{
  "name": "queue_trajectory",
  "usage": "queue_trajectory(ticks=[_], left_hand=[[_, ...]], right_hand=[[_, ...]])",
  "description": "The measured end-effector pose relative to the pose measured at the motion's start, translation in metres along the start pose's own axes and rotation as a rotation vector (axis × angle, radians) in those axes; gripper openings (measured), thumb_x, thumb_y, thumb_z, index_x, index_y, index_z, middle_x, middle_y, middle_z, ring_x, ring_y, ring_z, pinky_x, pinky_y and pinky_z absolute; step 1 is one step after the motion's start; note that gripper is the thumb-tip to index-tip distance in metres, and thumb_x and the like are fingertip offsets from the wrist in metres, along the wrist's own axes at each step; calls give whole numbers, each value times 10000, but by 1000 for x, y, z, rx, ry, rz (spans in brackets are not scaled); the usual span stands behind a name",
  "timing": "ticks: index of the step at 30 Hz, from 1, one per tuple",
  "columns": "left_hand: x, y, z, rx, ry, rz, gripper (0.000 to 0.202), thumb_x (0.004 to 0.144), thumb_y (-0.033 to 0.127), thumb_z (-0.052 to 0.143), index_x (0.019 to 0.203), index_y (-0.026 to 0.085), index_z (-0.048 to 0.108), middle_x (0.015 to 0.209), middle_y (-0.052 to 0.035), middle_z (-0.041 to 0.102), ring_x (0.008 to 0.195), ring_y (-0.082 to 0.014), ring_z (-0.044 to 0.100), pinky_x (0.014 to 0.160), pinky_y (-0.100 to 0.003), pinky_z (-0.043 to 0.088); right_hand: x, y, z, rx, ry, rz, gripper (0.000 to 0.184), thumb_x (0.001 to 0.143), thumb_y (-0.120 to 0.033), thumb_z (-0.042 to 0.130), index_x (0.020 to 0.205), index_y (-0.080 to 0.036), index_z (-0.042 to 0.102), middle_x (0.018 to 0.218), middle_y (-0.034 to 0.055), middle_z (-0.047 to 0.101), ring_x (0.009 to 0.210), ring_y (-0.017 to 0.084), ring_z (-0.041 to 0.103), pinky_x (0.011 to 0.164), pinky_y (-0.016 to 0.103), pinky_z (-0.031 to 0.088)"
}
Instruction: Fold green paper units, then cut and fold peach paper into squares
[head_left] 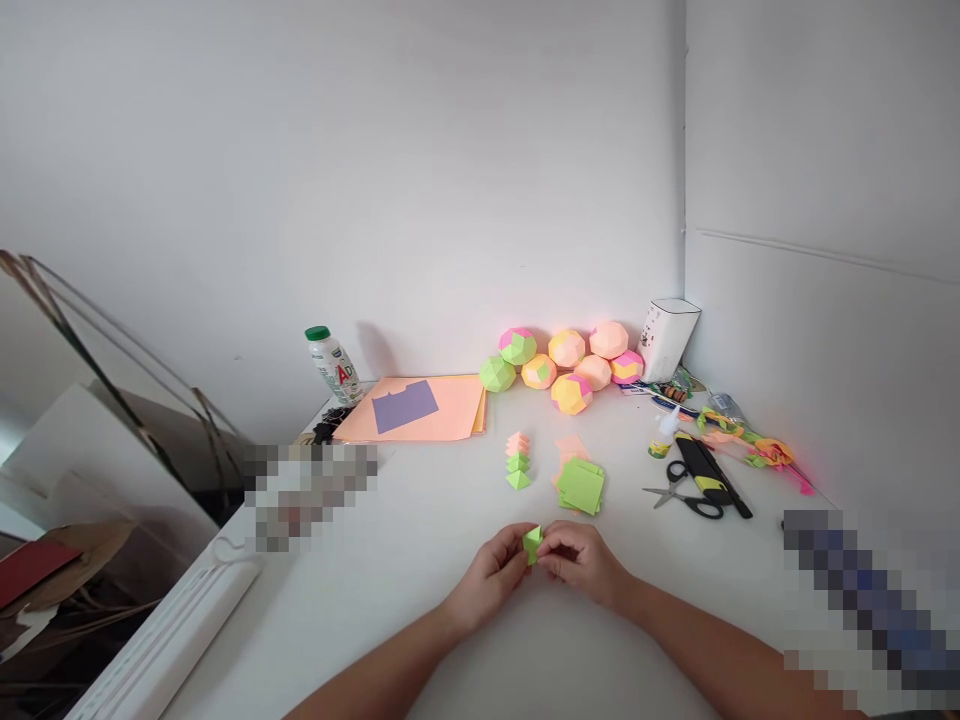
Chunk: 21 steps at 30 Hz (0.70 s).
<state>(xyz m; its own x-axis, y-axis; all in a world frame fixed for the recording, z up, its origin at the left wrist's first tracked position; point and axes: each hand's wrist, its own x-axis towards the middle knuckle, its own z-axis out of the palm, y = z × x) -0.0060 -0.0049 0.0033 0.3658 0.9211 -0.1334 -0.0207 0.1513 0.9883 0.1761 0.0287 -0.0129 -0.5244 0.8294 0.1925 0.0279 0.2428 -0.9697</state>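
left hand (491, 574) and right hand (589, 563) are pinching one small green paper piece (533, 543) between them above the white table (420, 520); from afar, i'm judging this folding, next probably calling for firm creasing.

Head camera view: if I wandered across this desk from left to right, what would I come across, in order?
Green-capped bottle → purple sheet → left hand → folded green paper → right hand → small white-tipped bottle → black-and-yellow tool.
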Motion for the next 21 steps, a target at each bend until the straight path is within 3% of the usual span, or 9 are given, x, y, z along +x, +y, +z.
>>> queue_trajectory(ticks=[10,14,21], left_hand=[[-4,4,1,207,-5,113,364,863,388,512,1164,185,546,756,-8,539,712,-156,461,678,-280,375],[-4,-1,0,212,-38,158,360,883,382,482,1191,204,535,796,-11,548,727,-157,469,688,-279,388],[-4,0,1,162,47,110,397,835,362,547,1203,215,523,686,33,435,641,-131,393,622,-259,356]], right_hand=[[-2,-9,0,110,36,266,245,730,-393,705,743,-190,568,587,-29,568,527,121,545,498,255,435],[0,-9,0,170,50,289,315,691,-399,738,760,-192,511,619,-45,564,521,105,542,490,241,429],[1,-9,-2,205,33,279,331,756,-350,670,980,-203,475,752,-24,613,533,101,561,497,238,437]])
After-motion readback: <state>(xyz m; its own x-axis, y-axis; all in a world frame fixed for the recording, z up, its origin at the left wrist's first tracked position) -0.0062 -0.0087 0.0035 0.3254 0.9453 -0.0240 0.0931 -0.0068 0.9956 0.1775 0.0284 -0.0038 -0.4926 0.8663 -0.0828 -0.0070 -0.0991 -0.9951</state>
